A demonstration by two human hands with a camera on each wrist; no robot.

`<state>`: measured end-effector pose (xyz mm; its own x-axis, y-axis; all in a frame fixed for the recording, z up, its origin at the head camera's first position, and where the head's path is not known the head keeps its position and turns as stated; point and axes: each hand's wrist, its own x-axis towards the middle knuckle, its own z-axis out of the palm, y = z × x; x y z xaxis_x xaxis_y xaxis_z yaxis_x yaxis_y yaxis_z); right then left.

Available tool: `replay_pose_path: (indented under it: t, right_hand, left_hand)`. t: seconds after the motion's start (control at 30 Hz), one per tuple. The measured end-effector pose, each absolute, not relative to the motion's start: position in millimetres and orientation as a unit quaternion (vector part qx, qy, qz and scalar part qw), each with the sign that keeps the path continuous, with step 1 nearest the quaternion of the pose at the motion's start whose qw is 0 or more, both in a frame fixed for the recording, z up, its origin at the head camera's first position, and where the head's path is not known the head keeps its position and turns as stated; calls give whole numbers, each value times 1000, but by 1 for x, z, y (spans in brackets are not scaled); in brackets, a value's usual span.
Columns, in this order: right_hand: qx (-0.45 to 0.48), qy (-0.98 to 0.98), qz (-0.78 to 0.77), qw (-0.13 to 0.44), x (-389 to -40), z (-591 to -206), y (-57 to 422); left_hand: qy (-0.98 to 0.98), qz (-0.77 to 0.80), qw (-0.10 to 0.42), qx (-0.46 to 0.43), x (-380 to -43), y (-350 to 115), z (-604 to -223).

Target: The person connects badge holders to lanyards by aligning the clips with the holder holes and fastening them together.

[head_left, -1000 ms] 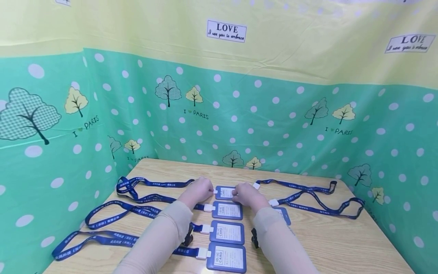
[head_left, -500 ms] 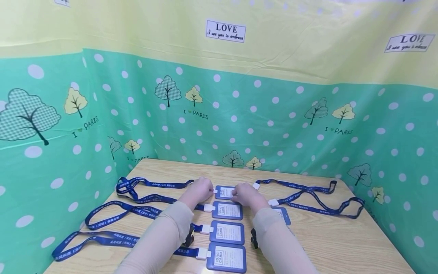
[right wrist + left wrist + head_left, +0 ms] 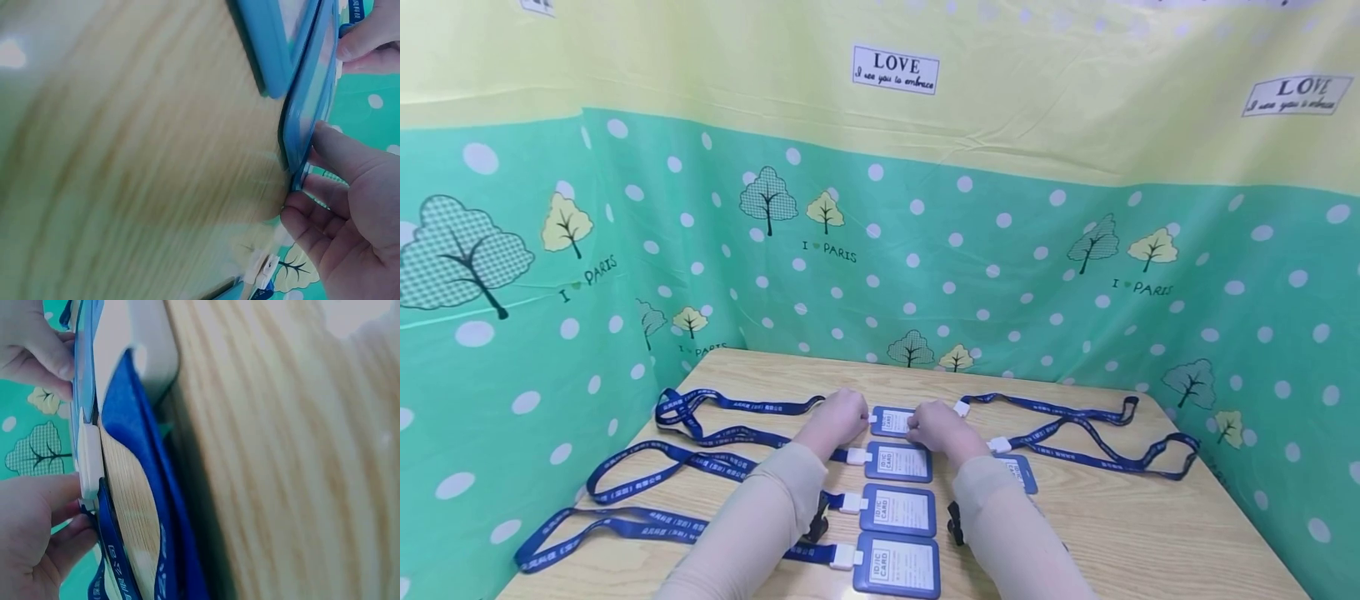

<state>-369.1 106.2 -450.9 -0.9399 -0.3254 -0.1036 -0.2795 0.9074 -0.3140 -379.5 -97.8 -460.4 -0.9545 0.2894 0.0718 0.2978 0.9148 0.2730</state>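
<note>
At the far end of a column of blue ID card holders, both hands work on the farthest card holder (image 3: 891,421). My left hand (image 3: 844,415) pinches the lanyard clip at its left end; most of that clip is hidden by the fingers. In the left wrist view, the left hand (image 3: 40,534) is just behind a nearer white clip (image 3: 91,459). My right hand (image 3: 936,425) pinches the holder's right edge. The right wrist view shows the right thumb on the face of the holder (image 3: 309,106), with fingers at its underside.
Nearer lie three more card holders in line, the closest (image 3: 896,566) at the front. Their blue lanyards (image 3: 625,527) stretch left. On the right are two lanyards (image 3: 1097,458) and a card holder (image 3: 1024,473) partly behind the right sleeve. A patterned curtain (image 3: 925,250) surrounds the wooden table (image 3: 1150,533).
</note>
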Motion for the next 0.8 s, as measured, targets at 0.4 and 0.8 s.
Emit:
replay_pose_path:
  t: [0.4, 0.8]
  right_hand:
    - [-161, 973, -149, 77, -368, -450, 106]
    - [-158, 971, -159, 83, -367, -447, 107]
  left_hand:
    - [-978, -149, 17, -144, -380, -96, -459]
    - [-978, -139, 8, -156, -380, -103, -457]
